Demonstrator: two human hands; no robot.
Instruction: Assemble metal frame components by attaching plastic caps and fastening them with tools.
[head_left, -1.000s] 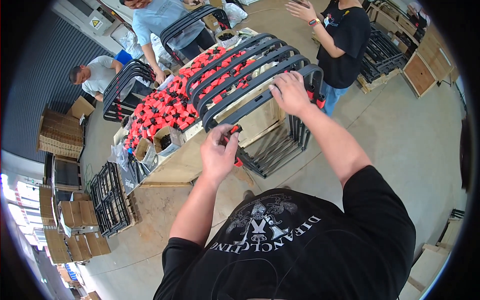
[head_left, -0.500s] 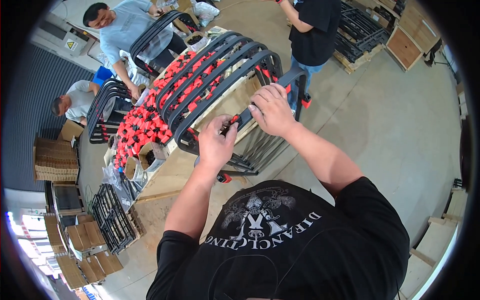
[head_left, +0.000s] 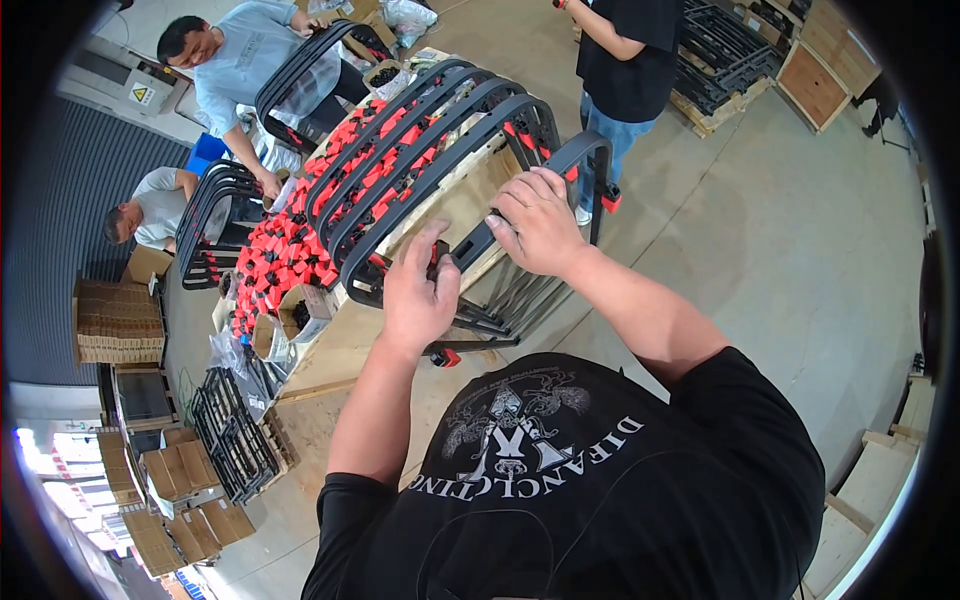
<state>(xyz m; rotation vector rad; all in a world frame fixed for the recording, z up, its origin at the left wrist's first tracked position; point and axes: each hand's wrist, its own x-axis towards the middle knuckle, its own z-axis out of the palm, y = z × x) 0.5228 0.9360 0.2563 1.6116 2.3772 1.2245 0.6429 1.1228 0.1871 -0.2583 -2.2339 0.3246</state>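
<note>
Ahead of the left hand [head_left: 418, 298], dark frames [head_left: 430, 184] are blocking the way; a heap of red-and-black parts [head_left: 285, 250] is lying leftward. Right of the right hand [head_left: 540, 222], free room is stretching above the floor [head_left: 750, 240]; ahead, a person [head_left: 625, 65] is standing.

The person wears a black shirt [head_left: 680, 540] that fills the bottom middle of the frame. On it, just right of the frame's centre line, is a fancy white and grey picture [head_left: 511, 425], with a tall shape in the middle and swirly bits on both sides. Big white letters [head_left: 573, 462] bend in a curve under it. Thin, pale lines [head_left: 551, 535] loop over the cloth below. The left sleeve [head_left: 350, 515] and right sleeve [head_left: 735, 400] are black and short. The left hand [head_left: 418, 295] and right hand [head_left: 540, 222] are bare.
</note>
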